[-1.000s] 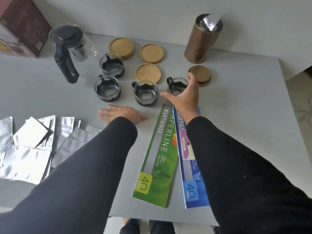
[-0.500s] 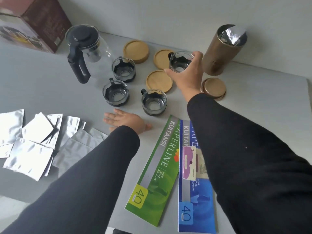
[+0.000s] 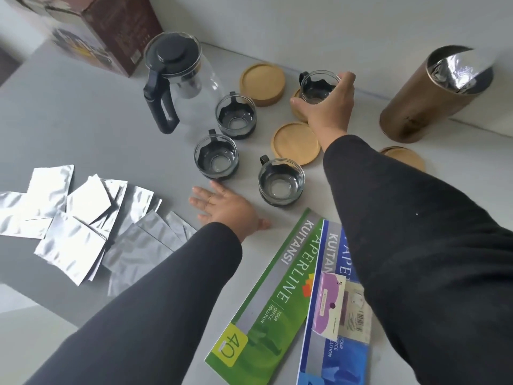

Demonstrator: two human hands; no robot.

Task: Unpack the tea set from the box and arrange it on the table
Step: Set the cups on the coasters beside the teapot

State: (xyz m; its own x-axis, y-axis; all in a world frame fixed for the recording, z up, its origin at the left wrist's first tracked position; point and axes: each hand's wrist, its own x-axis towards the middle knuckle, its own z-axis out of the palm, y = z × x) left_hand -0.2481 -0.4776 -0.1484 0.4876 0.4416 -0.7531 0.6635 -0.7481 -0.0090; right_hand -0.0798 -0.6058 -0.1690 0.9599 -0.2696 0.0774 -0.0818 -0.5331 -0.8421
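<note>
Glass cup (image 3: pixel 317 87) with a black holder and handle sits in the upper centre of the frame, pinched at its rim between the thumb and curled fingers of the right hand (image 3: pixel 327 107), directly over a wooden coaster (image 3: pixel 297 108) that the hand mostly hides; whether the cup touches it cannot be told. Three more such cups stand to the lower left: one (image 3: pixel 236 115) beside the glass teapot (image 3: pixel 177 81), one (image 3: pixel 216 157) below it, one (image 3: pixel 281 181) near the frame's centre. Four other-than-hidden coasters cannot all be confirmed: three show plainly (image 3: pixel 262 83) (image 3: pixel 296 143) (image 3: pixel 404 157). The left hand (image 3: pixel 224 208) lies flat with fingers spread on the grey table (image 3: pixel 83 134), holding nothing.
</note>
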